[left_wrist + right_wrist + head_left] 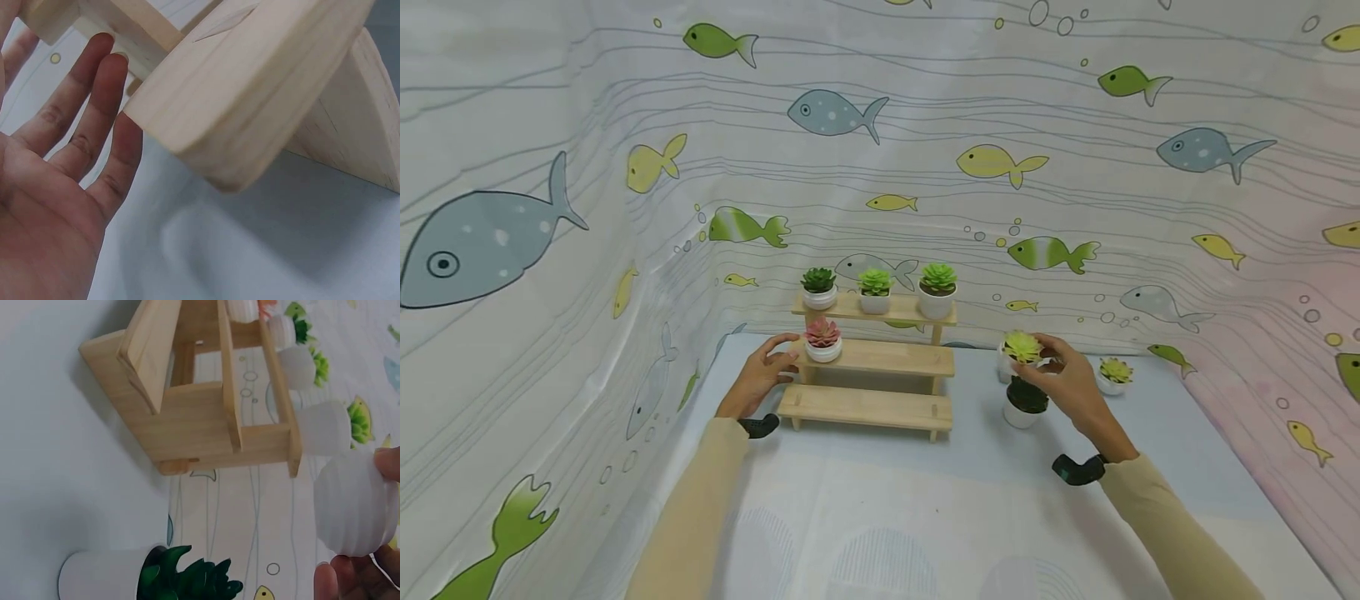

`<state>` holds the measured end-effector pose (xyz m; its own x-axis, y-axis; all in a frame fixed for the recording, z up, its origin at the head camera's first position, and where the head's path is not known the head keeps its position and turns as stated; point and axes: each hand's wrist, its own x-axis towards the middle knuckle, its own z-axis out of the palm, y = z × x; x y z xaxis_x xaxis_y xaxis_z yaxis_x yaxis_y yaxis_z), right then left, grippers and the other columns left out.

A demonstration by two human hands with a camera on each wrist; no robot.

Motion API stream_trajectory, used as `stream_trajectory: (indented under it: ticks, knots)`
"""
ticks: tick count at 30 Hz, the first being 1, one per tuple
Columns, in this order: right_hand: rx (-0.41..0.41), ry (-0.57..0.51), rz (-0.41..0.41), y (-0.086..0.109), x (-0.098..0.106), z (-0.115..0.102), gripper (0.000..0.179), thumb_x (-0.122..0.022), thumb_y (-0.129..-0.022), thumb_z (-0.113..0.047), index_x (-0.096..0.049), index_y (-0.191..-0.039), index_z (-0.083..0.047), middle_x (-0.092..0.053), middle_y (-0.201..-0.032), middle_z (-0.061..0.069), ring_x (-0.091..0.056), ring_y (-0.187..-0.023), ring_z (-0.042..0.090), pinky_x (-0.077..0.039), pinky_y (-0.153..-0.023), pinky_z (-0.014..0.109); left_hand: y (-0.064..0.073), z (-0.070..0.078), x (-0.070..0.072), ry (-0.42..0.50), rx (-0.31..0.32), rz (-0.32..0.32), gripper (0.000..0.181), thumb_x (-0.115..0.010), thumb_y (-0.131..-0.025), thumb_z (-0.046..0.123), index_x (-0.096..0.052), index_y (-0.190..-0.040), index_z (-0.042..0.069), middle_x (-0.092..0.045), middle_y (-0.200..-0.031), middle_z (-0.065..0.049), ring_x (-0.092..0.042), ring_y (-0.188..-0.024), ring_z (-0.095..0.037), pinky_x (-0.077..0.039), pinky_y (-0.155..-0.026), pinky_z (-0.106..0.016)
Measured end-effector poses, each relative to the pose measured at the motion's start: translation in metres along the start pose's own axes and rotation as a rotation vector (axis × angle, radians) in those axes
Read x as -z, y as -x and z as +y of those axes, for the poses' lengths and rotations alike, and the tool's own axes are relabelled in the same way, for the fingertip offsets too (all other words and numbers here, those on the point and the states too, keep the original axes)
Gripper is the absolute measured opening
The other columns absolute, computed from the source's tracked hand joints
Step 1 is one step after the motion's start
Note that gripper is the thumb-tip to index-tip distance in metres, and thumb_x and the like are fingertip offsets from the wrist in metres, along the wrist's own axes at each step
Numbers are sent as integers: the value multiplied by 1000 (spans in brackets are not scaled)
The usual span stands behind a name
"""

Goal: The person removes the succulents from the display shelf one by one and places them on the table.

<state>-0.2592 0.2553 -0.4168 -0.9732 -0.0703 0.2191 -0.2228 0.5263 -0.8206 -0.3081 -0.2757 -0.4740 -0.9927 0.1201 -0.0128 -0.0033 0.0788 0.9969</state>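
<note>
My right hand (1070,385) grips a white ribbed pot (353,503) holding a yellow-green succulent (1022,344), lifted off the table and pinched between thumb and fingers. Below it in the head view stands a white pot with a dark green succulent (1027,397). At the left end of a three-tier wooden stand (868,406) is my left hand (756,383), its fingers extended and fingertips right at the wood's edge in the left wrist view. A pink succulent (823,337) in a white pot sits on the middle tier, near that hand.
On the top tier stand a dark green succulent (819,288), a bright green one (875,289) in a squarish pot and another green one (937,290). A small yellow-green potted succulent (1115,375) is at the table's right. A fish-print cloth (925,225) hangs behind.
</note>
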Motion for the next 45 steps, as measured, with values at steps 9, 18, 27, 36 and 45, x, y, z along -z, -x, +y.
stream_trajectory:
  ticks: [9,18,27,36,45]
  knots:
    - [-62,16,20,12,21,13,81,-73,-95,-47,-39,-157,-8,-51,-136,18,-56,-120,37,-51,-82,22,2,4,-1,-5,21,4,55,-68,-102,28,-48,-152,16,-68,-107,-9,-59,-114,-44,-48,-100,-59]
    - [-72,42,71,22,37,31,80,-74,-95,-46,-41,-156,-5,-50,-136,20,-54,-117,35,-48,-78,13,-5,-9,2,-7,15,16,56,-67,-103,29,-47,-153,17,-68,-106,-7,-58,-115,-45,-51,-97,-55]
    - [-141,60,105,32,45,52,83,-73,-95,-48,-39,-157,-4,-49,-137,20,-55,-115,32,-48,-75,12,-8,-20,4,-59,-6,43,55,-67,-101,40,-49,-151,25,-67,-112,-8,-63,-108,-31,-53,-94,-48]
    - [-217,55,97,37,50,71,89,-72,-95,-50,-33,-159,-2,-47,-142,24,-53,-121,39,-50,-81,21,-8,-20,3,-55,-2,59,52,-70,-99,41,-53,-146,28,-68,-111,-10,-65,-104,-27,-56,-87,-39]
    - [-234,51,74,41,50,98,93,-72,-94,-53,-31,-159,0,-44,-145,29,-50,-125,46,-47,-98,55,-10,-20,3,-66,-3,54,52,-69,-99,42,-53,-146,28,-68,-111,-10,-65,-106,-29,-56,-87,-39]
